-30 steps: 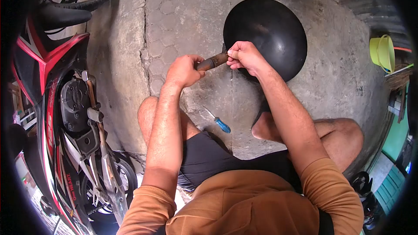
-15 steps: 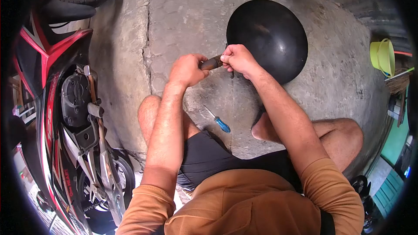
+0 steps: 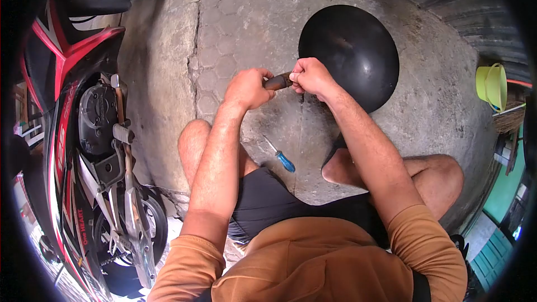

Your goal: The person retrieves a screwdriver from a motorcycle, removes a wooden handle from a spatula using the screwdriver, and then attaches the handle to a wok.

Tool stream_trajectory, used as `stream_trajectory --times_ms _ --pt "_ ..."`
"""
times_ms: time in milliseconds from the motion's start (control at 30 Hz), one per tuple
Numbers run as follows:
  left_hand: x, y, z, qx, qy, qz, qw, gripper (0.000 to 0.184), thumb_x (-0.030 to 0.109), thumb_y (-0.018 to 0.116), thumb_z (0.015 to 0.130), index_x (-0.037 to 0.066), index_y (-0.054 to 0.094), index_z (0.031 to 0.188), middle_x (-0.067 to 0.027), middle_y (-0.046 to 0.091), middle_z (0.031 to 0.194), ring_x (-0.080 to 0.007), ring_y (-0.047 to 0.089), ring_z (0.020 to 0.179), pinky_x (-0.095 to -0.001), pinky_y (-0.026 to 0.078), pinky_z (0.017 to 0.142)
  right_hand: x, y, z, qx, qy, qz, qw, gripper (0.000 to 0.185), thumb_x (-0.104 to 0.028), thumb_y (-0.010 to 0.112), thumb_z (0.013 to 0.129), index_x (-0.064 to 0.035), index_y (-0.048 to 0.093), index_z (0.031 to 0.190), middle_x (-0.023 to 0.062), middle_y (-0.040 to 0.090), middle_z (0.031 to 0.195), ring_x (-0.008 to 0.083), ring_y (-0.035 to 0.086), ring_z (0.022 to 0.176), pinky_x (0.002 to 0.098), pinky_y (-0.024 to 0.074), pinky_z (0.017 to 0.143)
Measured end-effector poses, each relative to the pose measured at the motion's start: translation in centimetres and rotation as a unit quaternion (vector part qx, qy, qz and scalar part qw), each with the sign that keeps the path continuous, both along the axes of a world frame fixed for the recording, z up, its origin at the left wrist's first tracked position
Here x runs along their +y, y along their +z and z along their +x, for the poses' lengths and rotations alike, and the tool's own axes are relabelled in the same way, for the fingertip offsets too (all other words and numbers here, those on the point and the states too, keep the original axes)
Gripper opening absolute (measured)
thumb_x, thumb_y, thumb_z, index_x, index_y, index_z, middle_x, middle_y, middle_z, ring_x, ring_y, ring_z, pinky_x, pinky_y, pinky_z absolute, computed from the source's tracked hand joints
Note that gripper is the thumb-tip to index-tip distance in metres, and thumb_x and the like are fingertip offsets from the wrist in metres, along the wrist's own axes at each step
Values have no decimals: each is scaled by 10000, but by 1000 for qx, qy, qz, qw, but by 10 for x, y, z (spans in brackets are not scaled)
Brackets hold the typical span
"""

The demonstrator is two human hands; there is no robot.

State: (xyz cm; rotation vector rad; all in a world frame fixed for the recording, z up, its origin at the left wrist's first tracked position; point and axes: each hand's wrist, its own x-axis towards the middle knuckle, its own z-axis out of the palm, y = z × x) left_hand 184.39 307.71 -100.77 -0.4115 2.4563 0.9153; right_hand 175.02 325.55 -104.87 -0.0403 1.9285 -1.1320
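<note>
A short brown handle (image 3: 275,83) runs between my two hands, at the left edge of a large round black pan (image 3: 349,56) lying bottom up on the floor. My left hand (image 3: 249,88) is wrapped round the handle's left end. With thumb and fingers pinched together, my right hand (image 3: 311,78) grips the end nearer the pan; the fingers hide part of it. A screwdriver with a blue handle (image 3: 285,161) lies on the concrete between my legs, its shaft pointing up and left.
A red and black motorcycle (image 3: 67,61) stands along the left side. On the right are a yellow-green bucket (image 3: 491,86) and a broom head (image 3: 508,119) by the wall. My bent legs flank the screwdriver. Cracked concrete floor (image 3: 240,17) stretches ahead.
The view has shifted slightly, so the pan and motorcycle appear moved. My right hand has slid a little toward my left along the handle, covering more of it. Both hands keep their grip.
</note>
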Motion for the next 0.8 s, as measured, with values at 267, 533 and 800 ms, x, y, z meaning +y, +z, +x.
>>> stream_trajectory --times_ms 267,533,800 --pt "-1 -3 -3 -5 -8 2 1000 452 198 804 723 102 711 1155 -143 745 999 -281 718 938 -379 556 866 1 -6 2 9 -13 -13 1000 126 -71 683 889 -8 602 817 88 667 702 146 646 582 299 532 525" --pt "-1 2 -2 -4 -2 -3 1000 455 199 802 721 98 711 1156 -139 745 997 -282 717 940 -381 557 862 0 -5 4 3 -31 -26 999 135 -71 680 890 -5 595 809 87 666 699 144 639 565 302 530 518" --pt "2 1 1 21 5 -1 1000 414 184 755 726 140 732 1137 -135 737 1011 -308 697 983 -419 550 882 -4 0 6 48 -12 15 999 138 -56 683 848 -17 596 748 92 661 649 168 663 583 332 526 534"
